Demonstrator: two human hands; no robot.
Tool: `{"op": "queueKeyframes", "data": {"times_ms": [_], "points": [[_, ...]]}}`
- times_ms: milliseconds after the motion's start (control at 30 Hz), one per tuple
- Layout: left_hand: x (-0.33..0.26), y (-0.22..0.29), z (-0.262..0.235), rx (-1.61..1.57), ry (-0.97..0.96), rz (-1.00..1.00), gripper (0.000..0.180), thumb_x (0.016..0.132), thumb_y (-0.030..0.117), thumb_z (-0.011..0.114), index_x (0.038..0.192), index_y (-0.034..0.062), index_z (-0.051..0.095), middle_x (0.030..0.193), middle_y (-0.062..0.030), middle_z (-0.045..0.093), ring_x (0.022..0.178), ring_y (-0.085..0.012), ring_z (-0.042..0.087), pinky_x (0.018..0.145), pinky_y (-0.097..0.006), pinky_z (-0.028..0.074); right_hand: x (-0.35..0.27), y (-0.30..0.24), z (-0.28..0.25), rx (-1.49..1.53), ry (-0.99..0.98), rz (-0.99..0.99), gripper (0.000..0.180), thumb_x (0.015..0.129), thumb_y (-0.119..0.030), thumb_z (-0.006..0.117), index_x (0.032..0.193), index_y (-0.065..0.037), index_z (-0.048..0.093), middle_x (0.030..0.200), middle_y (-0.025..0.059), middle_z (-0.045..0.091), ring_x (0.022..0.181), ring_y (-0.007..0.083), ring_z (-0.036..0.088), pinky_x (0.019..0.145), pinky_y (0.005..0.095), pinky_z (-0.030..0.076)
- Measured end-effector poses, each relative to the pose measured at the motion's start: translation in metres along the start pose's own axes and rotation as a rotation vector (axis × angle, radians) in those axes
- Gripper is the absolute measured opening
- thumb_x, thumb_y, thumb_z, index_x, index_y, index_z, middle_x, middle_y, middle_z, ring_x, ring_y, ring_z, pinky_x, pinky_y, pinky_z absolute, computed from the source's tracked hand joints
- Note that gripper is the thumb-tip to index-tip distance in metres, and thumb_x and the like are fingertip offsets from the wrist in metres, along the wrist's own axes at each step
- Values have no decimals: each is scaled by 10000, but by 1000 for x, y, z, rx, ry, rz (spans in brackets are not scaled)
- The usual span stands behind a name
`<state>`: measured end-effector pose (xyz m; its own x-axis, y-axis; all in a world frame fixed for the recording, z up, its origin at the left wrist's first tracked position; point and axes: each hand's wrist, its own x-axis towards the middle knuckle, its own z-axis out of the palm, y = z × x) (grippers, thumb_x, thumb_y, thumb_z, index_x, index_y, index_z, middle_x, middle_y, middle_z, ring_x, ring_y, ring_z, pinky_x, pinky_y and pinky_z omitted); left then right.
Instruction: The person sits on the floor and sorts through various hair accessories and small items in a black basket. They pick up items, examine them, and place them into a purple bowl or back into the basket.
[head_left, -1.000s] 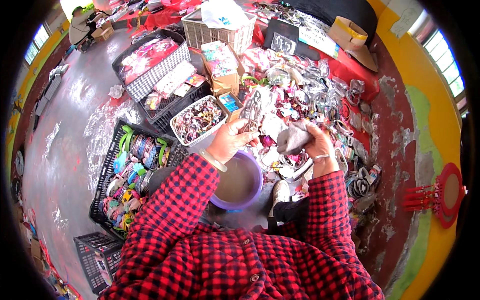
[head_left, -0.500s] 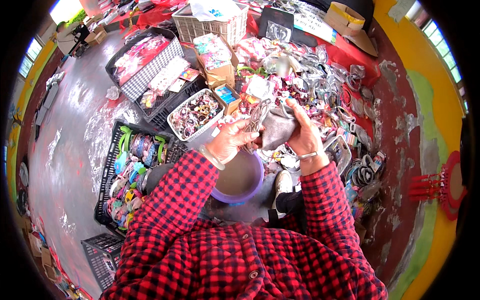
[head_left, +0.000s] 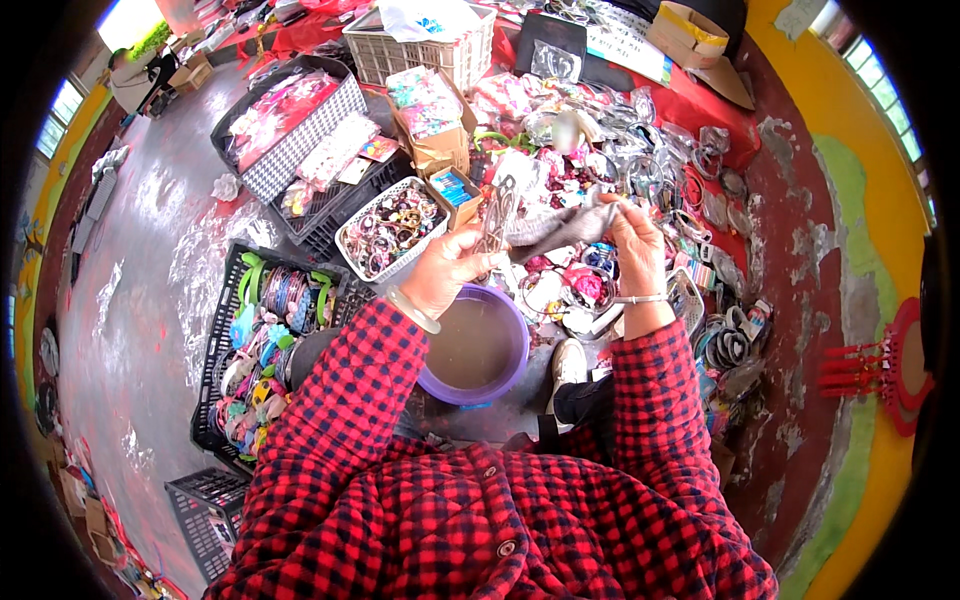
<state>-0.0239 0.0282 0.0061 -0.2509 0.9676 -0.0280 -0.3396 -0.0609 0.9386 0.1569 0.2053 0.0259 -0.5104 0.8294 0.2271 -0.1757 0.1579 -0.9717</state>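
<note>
**Left Hand [head_left: 440,275] and Right Hand [head_left: 640,250], Both Pinching, Held Apart**

From my place in the room, I see both arms stretched forward, the elbows bent. The left forearm [head_left: 345,375], in a red-and-black checked sleeve, goes slantwise, forward and inward; the right forearm [head_left: 655,390], in the same check, goes almost straight ahead. The left thumb presses toward the fingers, which point forward and inward. At the right hand, the thumb and the forefinger come together near their tips, and the other fingers are curled. Each wrist carries a bangle (the left one [head_left: 413,311] is pale and rather thick, the right one [head_left: 640,299] thinner and silvery). The two hands do not touch.
</note>
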Motion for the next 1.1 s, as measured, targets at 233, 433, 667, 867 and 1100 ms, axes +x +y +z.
{"op": "queueKeyframes", "data": {"times_ms": [233,433,667,867,1100], "points": [[-2,-3,2,175,-19,90,171,827,30,553,988,-26,557,877,-39,582,798,-114,567,725,-238,472,1,-18,-12,400,-71,168,250,905,-229,454,1048,-54,560,880,28,603,782,109,583,690,237,471],[-1,-7,7,252,24,108,110,845,47,533,930,-19,558,795,-31,582,722,-90,566,661,-227,474,1,-36,-13,1297,-296,251,355,859,-331,501,1141,-117,471,1079,186,542,991,324,534,854,464,434],[-6,-10,6,361,-51,-32,97,841,68,512,848,-19,552,711,-44,583,602,-92,546,549,-240,446,-20,-38,28,581,-271,4,483,894,-291,439,1282,-26,327,1096,139,527,976,236,539,863,354,433],[-10,-13,18,492,-149,79,87,743,44,552,811,29,604,650,-39,583,582,-98,544,536,-241,430,-44,-20,66,-886,-579,-583,375,702,-252,620,1036,-97,548,799,103,549,843,270,526,862,391,364],[-20,5,23,429,-359,-17,67,760,59,549,740,33,607,598,-17,568,561,-92,528,529,-245,426,-45,-32,63,-751,-505,-767,187,737,-270,596,669,-101,553,533,79,480,521,271,508,536,378,393]]}}
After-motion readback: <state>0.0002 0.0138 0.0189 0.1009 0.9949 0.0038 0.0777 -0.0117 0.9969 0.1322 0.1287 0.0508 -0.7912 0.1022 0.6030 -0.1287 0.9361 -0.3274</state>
